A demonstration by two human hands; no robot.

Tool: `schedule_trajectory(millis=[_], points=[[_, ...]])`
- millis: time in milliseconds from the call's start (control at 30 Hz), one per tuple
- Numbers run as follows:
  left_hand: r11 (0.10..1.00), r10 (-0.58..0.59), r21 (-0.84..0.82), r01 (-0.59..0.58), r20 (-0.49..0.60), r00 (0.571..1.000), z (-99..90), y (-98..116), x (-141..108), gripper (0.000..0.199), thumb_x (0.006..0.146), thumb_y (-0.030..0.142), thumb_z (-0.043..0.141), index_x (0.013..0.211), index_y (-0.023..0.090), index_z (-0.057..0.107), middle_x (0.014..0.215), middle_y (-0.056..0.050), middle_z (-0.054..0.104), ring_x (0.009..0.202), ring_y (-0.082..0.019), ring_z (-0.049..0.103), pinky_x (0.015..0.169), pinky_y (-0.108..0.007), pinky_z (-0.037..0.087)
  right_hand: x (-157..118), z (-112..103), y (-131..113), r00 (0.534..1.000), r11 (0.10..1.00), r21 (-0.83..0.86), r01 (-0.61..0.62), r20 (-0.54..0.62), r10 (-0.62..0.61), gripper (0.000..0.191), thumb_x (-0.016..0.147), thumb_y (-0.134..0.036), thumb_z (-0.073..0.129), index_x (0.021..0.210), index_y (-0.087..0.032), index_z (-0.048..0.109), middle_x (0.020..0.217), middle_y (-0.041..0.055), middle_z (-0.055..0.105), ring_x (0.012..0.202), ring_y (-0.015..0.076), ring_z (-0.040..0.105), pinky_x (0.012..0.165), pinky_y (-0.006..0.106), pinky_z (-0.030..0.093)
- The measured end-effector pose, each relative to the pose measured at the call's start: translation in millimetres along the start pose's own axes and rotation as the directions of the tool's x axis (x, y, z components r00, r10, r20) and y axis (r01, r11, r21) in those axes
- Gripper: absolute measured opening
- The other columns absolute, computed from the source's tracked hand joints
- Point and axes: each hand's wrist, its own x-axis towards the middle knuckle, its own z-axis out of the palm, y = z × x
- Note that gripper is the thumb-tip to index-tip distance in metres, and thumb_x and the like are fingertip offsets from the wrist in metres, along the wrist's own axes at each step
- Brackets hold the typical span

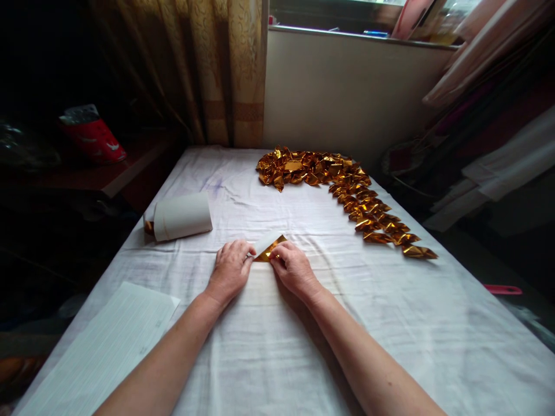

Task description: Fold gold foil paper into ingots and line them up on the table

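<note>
A small sheet of gold foil paper (265,252), white on its back, lies on the white cloth between my hands, with one part folded over diagonally. My left hand (233,267) pinches its left corner between thumb and fingers. On the other side, my right hand (295,267) has its fingers closed on the gold part near the right end. Beyond them, many folded gold foil pieces (321,167) form a heap at the table's far edge, trailing in rows toward the right.
A white cylinder (184,216) with something gold at its left end lies left of my hands. Lined paper (113,341) lies at the front left. A red container (97,138) stands on a dark side table. Clothes hang at right.
</note>
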Motion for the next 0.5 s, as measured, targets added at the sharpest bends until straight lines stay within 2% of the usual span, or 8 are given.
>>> schedule_trajectory(millis=[100, 167, 233, 400, 500], points=[[0.991, 0.134, 0.039, -0.131, -0.097, 0.986, -1.7, 5.6, -6.0, 0.019, 0.089, 0.017, 0.057, 0.106, 0.025, 0.064, 0.114, -0.004, 0.066, 0.107, -0.023, 0.055, 0.093, -0.038, 0.04, -1.4, 1.4, -1.1, 0.999, 1.0, 0.004, 0.01, -0.033, -0.01, 0.012, 0.084, -0.012, 0.061, 0.08, -0.022, 0.066, 0.087, 0.0035, 0.065, 0.081, 0.0178, 0.06, 0.075, 0.029, 0.046], [0.971, 0.235, 0.073, -0.229, -0.091, 0.968, -1.9, 9.8, -7.6, 0.022, 0.09, 0.021, 0.059, 0.111, 0.027, 0.065, 0.114, -0.002, 0.067, 0.108, -0.023, 0.055, 0.094, -0.038, 0.039, -2.1, 1.2, -2.0, 0.999, 1.0, 0.007, 0.016, -0.044, -0.016, 0.012, 0.085, -0.014, 0.06, 0.08, -0.022, 0.066, 0.086, 0.0036, 0.065, 0.081, 0.0181, 0.061, 0.075, 0.03, 0.047], [0.954, 0.288, 0.099, -0.282, -0.055, 0.956, -0.9, 12.0, -6.8, 0.023, 0.091, 0.024, 0.06, 0.112, 0.027, 0.066, 0.11, -0.001, 0.069, 0.106, -0.023, 0.056, 0.093, -0.039, 0.038, -2.6, 0.2, -2.8, 0.999, 1.0, 0.015, 0.024, -0.046, -0.024, 0.011, 0.085, -0.015, 0.059, 0.079, -0.022, 0.066, 0.086, 0.0037, 0.065, 0.081, 0.0181, 0.061, 0.076, 0.03, 0.047], [0.954, 0.274, 0.13, -0.27, -0.016, 0.962, 2.2, 9.7, 0.4, 0.018, 0.09, 0.03, 0.063, 0.107, 0.028, 0.068, 0.104, 0.001, 0.073, 0.099, -0.022, 0.059, 0.089, -0.039, 0.038, -4.3, -3.0, -3.6, 0.996, 0.993, 0.103, 0.052, -0.071, -0.044, 0.013, 0.086, -0.016, 0.055, 0.084, -0.023, 0.066, 0.088, 0.0037, 0.066, 0.084, 0.0179, 0.061, 0.079, 0.031, 0.048], [0.946, 0.292, 0.155, -0.286, -0.016, 0.956, 2.1, 8.1, 4.5, 0.016, 0.091, 0.032, 0.062, 0.106, 0.029, 0.068, 0.099, 0.002, 0.074, 0.094, -0.022, 0.06, 0.085, -0.038, 0.039, -6.3, -4.0, -4.6, 0.991, 0.989, 0.119, 0.088, -0.106, -0.076, 0.02, 0.08, -0.01, 0.054, 0.088, -0.023, 0.067, 0.095, 0.0041, 0.067, 0.092, 0.0189, 0.061, 0.085, 0.032, 0.048]])
